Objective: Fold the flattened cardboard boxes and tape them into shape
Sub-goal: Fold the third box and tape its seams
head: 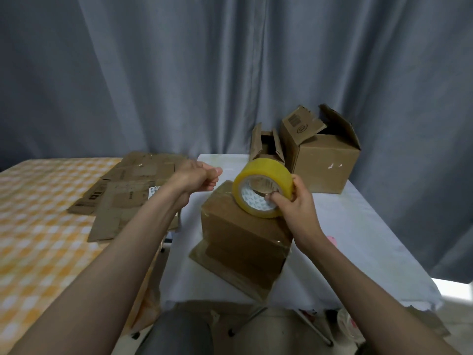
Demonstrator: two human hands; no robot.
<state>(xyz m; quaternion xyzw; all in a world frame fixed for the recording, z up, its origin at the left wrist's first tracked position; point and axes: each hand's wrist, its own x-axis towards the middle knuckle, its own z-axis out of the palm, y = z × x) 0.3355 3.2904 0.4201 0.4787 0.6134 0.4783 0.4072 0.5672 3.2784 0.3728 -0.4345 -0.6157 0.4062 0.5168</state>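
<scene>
Two boxes (pixel 325 155) sat assembled at the back, a third box (pixel 240 231) was mid-taping with the right hand (pixel 294 201) gripping the tape roll (pixel 263 188) and the left hand (pixel 197 178) curled as if pinching tape, though no strip showed, and the flat stack (pixel 133 185) looked untouched.

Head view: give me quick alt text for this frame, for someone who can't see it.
The right hand grips a yellow roll of packing tape above a folded cardboard box on a white table, while the left hand is curled, seemingly pinching the tape end. Flattened boxes lie left on a checkered cloth; two open boxes stand behind.
</scene>
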